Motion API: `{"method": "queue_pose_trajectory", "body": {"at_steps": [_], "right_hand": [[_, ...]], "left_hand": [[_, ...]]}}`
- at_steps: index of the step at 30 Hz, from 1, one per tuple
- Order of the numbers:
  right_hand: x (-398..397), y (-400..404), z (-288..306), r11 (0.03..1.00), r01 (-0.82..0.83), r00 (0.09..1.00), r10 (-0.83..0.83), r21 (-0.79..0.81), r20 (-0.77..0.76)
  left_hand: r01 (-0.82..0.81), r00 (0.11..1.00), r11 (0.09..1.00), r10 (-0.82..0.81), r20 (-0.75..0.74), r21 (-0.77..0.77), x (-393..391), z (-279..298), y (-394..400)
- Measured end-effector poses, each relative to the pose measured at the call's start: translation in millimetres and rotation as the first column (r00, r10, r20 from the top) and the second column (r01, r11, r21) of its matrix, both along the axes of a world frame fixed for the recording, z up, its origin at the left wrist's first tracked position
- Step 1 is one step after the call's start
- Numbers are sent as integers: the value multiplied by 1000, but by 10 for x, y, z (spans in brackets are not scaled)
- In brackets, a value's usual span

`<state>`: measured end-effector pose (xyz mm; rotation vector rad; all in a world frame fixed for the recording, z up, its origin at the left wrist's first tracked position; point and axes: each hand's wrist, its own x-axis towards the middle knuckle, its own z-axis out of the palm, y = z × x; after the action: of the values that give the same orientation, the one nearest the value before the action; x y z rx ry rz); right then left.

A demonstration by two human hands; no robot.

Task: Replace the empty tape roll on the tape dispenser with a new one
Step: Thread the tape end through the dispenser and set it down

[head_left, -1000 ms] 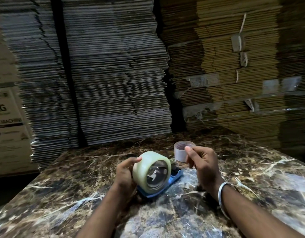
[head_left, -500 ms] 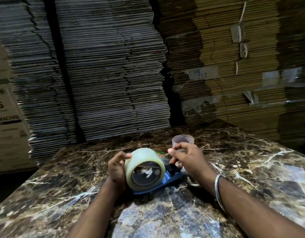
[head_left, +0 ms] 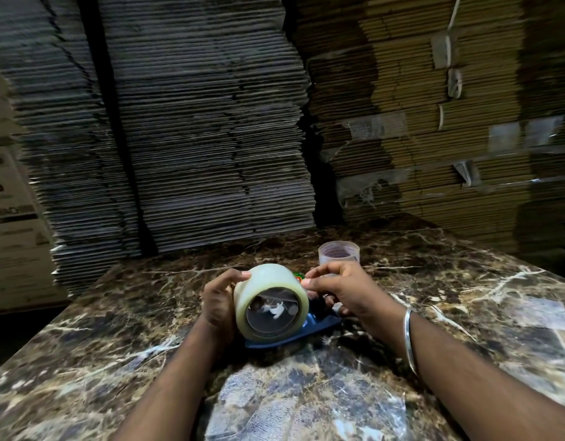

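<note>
A full roll of clear tape (head_left: 268, 283) sits on the blue tape dispenser (head_left: 322, 324), which lies on the marble tabletop (head_left: 449, 297). My left hand (head_left: 219, 302) grips the roll from its left side, thumb on top. My right hand (head_left: 341, 289) is at the roll's right edge, thumb and forefinger pinched together there; what they pinch is too small to tell. The empty translucent core (head_left: 338, 253) stands upright on the table just behind my right hand.
Tall stacks of flattened cardboard (head_left: 204, 122) rise right behind the table's far edge, grey on the left and brown (head_left: 418, 106) on the right. A printed carton (head_left: 10, 224) stands at the far left. A metal bangle (head_left: 410, 338) is on my right wrist.
My right hand came down from beside the empty core to the right edge of the new roll. The left hand kept its grip on the roll.
</note>
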<state>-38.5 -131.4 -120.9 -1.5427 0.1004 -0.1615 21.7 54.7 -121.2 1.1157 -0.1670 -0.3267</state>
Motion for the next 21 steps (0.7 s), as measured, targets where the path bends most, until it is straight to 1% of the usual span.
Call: {"method": "queue_pose_trajectory", "body": {"at_steps": [4,7,10,12,14,21], "right_hand": [[49,-27,-30,998,2,997,3,59,-71],[52,-46,-30,999,10,994,-6,36,-107],[66,-57,-33,1000,17,992,-14,22,-122],[77,-65,-34,1000,21,991,-20,9,-136],[83,-79,-36,1000,15,988,-13,16,-152],[104,-104,-62,998,26,980,-13,61,-199]], "left_hand": [[-13,1000,1000,13,7,-6,5,3,-5],[-24,1000,1000,24,15,-14,-1,3,-5],[-59,996,995,65,63,-86,33,-33,18],[-36,995,993,46,86,-113,19,-37,28],[-15,994,996,25,109,-89,34,-66,53],[61,992,998,-63,110,23,46,-66,64]]}}
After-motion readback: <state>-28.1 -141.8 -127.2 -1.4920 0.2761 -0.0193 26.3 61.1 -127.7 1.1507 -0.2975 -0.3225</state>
